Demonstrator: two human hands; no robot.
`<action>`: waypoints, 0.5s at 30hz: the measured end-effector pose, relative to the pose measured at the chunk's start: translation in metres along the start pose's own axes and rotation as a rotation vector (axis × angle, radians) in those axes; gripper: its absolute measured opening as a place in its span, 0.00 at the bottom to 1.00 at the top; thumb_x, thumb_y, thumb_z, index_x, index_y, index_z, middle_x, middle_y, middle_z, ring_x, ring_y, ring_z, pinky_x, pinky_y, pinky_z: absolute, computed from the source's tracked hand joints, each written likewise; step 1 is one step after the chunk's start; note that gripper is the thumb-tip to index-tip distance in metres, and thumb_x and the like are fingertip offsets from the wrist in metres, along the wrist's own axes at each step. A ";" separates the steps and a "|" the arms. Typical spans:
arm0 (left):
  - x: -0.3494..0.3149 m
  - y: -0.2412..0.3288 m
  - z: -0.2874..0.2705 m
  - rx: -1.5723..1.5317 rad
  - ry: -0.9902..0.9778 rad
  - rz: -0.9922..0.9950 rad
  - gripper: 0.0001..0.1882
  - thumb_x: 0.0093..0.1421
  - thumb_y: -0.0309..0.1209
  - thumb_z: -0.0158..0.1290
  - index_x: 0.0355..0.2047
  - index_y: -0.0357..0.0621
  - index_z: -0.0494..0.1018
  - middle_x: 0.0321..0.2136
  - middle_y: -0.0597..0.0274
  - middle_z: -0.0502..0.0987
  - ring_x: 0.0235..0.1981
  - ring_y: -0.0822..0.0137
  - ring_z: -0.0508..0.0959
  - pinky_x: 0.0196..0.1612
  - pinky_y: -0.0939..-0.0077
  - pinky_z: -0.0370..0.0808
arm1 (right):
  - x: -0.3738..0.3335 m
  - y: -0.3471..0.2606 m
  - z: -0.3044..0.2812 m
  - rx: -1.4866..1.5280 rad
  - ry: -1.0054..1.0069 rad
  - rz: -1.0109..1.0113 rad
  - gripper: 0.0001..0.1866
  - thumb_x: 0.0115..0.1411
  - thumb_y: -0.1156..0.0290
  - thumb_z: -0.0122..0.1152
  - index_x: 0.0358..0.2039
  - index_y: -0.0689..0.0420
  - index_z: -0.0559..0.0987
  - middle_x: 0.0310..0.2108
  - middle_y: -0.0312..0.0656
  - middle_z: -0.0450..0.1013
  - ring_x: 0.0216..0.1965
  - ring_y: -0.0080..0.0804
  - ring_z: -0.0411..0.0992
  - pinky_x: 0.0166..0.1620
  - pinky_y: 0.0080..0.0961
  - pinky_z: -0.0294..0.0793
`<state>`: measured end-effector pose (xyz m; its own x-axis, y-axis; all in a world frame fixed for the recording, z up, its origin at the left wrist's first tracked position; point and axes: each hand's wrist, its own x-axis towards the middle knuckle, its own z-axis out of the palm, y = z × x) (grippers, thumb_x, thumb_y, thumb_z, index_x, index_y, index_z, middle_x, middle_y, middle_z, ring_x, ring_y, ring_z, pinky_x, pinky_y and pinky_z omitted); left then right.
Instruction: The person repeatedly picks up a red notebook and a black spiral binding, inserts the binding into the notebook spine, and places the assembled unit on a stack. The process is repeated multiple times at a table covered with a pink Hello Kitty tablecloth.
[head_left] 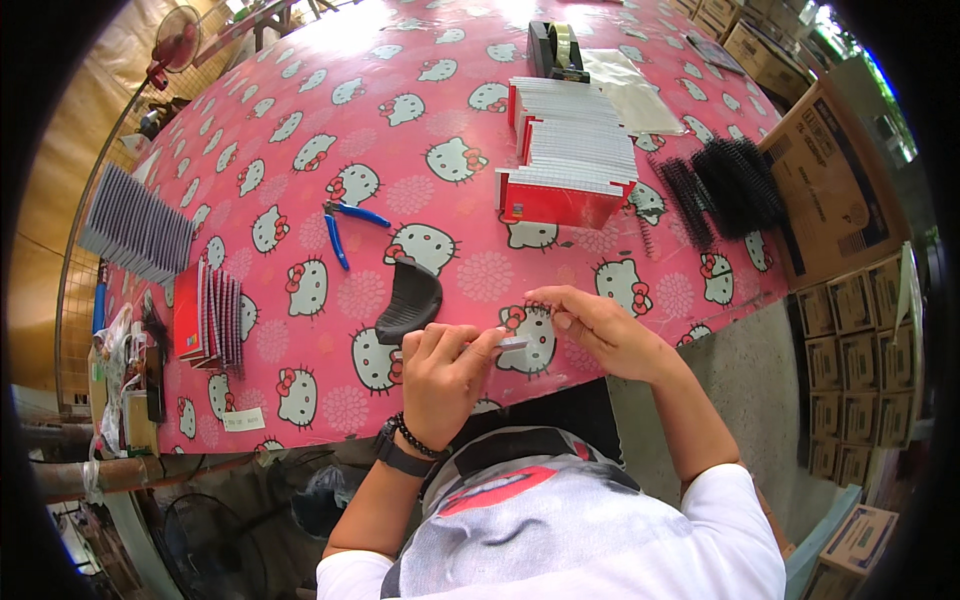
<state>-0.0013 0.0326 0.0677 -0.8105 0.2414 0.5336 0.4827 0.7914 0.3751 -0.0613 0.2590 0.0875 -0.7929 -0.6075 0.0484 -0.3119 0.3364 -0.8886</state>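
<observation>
My left hand (440,362) is closed around a thin small booklet (514,343), seen almost edge-on, so its cover is hidden. Just right of it, the fingers of my right hand (603,332) pinch a short black spiral coil (538,308) near the booklet. Whether the coil touches the booklet I cannot tell. A black curved, ridged piece (410,300) lies beyond my left hand. Farther off rest blue-handled pliers (345,226) with their handles spread. More black spiral coils (725,188) are heaped at the right, with a single coil (646,232) apart from them.
Rows of red-covered booklets (570,200) stand at the back right, below a tape dispenser (556,50) and a clear plastic sheet (632,90). Other booklets (210,318) and a grey-edged stack (138,225) line the left. A cardboard box (835,170) borders the pink patterned table (420,110).
</observation>
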 end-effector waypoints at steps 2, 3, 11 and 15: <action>0.002 0.000 -0.002 -0.014 -0.003 0.000 0.12 0.50 0.29 0.61 0.38 0.50 0.80 0.28 0.70 0.74 0.31 0.68 0.72 0.37 0.71 0.63 | 0.001 0.005 0.006 0.079 0.063 -0.112 0.13 0.64 0.73 0.54 0.48 0.60 0.76 0.36 0.44 0.74 0.36 0.34 0.73 0.42 0.28 0.72; 0.003 0.001 -0.002 -0.023 -0.004 -0.001 0.12 0.50 0.29 0.61 0.37 0.50 0.80 0.27 0.70 0.74 0.31 0.68 0.72 0.36 0.71 0.63 | 0.001 0.006 0.005 0.046 0.054 -0.091 0.13 0.61 0.75 0.56 0.46 0.59 0.77 0.35 0.43 0.74 0.35 0.34 0.73 0.41 0.28 0.72; 0.001 0.001 -0.001 -0.039 -0.008 -0.013 0.11 0.51 0.29 0.61 0.37 0.50 0.80 0.27 0.70 0.74 0.31 0.68 0.72 0.36 0.71 0.63 | 0.002 0.009 0.013 -0.142 0.203 -0.205 0.14 0.45 0.83 0.66 0.34 0.54 0.80 0.31 0.38 0.71 0.38 0.35 0.70 0.39 0.29 0.71; 0.002 0.000 -0.002 -0.048 -0.007 -0.010 0.11 0.50 0.28 0.61 0.37 0.50 0.80 0.27 0.70 0.74 0.31 0.68 0.72 0.36 0.71 0.63 | 0.003 0.007 0.020 -0.146 0.208 -0.254 0.11 0.46 0.84 0.65 0.31 0.57 0.79 0.30 0.37 0.70 0.35 0.31 0.69 0.38 0.26 0.70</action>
<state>-0.0020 0.0320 0.0699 -0.8177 0.2381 0.5242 0.4900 0.7658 0.4166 -0.0557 0.2447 0.0723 -0.7655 -0.5304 0.3642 -0.5722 0.3024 -0.7624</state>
